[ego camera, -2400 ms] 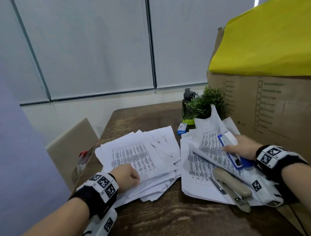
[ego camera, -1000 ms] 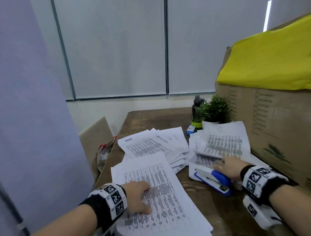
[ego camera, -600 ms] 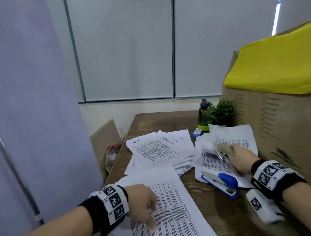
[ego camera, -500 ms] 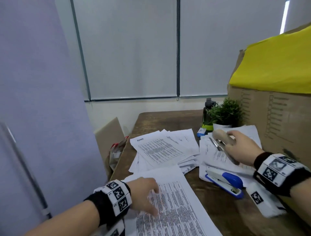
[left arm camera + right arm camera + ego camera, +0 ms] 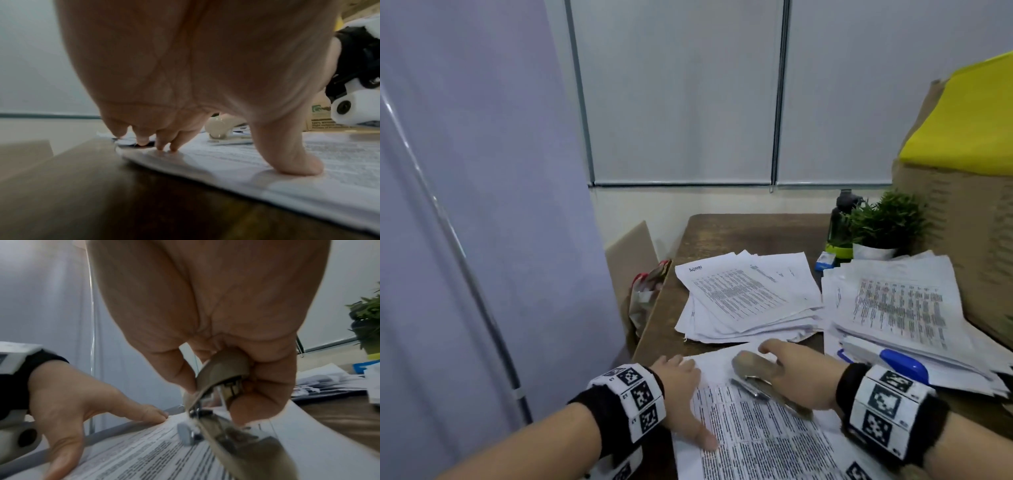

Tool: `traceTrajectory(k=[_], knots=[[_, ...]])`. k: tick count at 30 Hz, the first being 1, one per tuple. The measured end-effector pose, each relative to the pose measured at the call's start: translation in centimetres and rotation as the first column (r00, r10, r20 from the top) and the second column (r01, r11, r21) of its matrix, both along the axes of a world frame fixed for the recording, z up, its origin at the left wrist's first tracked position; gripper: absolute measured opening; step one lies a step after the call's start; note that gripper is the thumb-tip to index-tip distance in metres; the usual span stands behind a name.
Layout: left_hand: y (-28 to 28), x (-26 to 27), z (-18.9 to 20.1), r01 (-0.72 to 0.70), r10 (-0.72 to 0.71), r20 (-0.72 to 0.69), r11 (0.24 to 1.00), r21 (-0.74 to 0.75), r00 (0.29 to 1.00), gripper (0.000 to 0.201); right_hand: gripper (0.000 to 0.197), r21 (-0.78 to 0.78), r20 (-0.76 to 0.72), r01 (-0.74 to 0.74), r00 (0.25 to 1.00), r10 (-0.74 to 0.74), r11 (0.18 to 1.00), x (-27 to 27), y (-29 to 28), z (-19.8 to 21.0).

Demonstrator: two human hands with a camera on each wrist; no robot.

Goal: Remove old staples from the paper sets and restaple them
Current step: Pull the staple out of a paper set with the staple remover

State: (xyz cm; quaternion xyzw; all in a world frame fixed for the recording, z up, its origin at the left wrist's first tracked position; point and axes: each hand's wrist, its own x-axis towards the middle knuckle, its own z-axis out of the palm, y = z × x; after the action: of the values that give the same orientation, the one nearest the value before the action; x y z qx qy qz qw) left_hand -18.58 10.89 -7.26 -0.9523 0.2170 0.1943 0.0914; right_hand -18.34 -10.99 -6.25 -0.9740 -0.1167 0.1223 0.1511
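The blue stapler (image 5: 893, 361) lies half hidden under the right paper stack (image 5: 893, 308). Beside that stack, the cardboard box (image 5: 962, 240) is cut off, its print blurred.

Left hand (image 5: 185, 73) presses fingertips (image 5: 173, 147) and thumb onto paper set (image 5: 267, 175) at table (image 5: 102, 203) edge.

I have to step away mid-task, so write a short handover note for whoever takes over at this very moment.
Left hand: fingers spread, pressing the front paper set flat at the table's near edge.
Right hand: grips the beige staple remover, its tip on that set's top area.
Blue stapler lies on the right pile; another pile sits mid-table.
Done: set laid out, remover positioned.
Left: pull the staple, restaple, continue.
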Motion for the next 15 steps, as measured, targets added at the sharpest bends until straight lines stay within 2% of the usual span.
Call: traceTrajectory(k=[4,7,10,11,13,15], knots=[[0.1,0.0,-0.5,-0.011,0.011,-0.002,1.0,0.023,1.0,0.122,0.05,-0.041,-0.078,-0.061,0.995,0.058,0.997,0.2,1.4,0.5],[0.4,0.2,-0.9,-0.057,0.058,-0.01,0.997,0.049,0.998,0.129,0.04,-0.082,-0.045,-0.1,0.994,0.096,0.992,0.2,2.6,0.9],[1.2,0.3,-1.2,-0.091,0.093,-0.03,0.994,0.059,0.995,0.135,0.036,-0.032,-0.019,-0.074,0.997,0.073,0.997,0.3,3.8,0.6],[1.4,0.4,-1.2,-0.09,0.093,-0.041,0.994,0.054,0.995,0.135,0.033,-0.033,0.008,-0.082,0.997,0.083,0.996,0.4,4.3,0.4],[1.6,0.5,-1.4,-0.082,0.084,-0.055,0.996,0.046,0.995,0.134,0.012,-0.076,0.051,-0.099,0.993,0.103,0.992,0.6,5.4,0.2],[1.7,0.6,-1.5,-0.07,0.072,-0.049,0.997,0.041,0.996,0.134,0.028,-0.123,0.067,-0.131,0.988,0.14,0.984,0.7,6.4,0.1]])
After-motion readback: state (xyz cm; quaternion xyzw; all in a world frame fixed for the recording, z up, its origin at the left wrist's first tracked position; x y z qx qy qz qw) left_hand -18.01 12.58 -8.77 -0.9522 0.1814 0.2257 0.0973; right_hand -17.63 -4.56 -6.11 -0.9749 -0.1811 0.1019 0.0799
